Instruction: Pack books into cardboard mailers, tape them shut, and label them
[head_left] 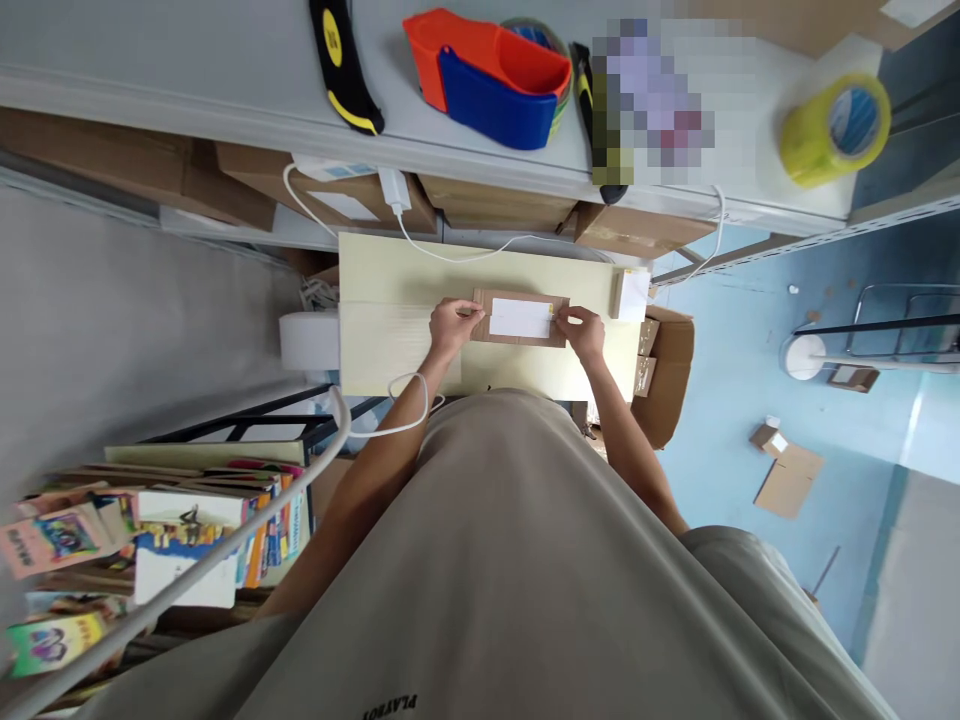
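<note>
A small brown cardboard box (518, 341) lies on the pale yellow tabletop (405, 280) in front of me. On its upper face is a white rectangular label (519, 318) with a small yellow mark at its right end. My left hand (451, 326) pinches at the label's left end, over the box's left edge. At the right end, my right hand (585, 330) pinches with thumb and index finger beside the yellow mark. The fingertips hide the label's end edges, and I cannot tell how far it is stuck down.
A small white box (631, 294) sits at the table's right end, by an open carton (671, 380). The shelf above holds a tape dispenser (487, 85), a utility knife (343, 65) and a yellow tape roll (836, 130). A white cable (480, 258) crosses the table's back. Books (195, 530) fill a rack at left.
</note>
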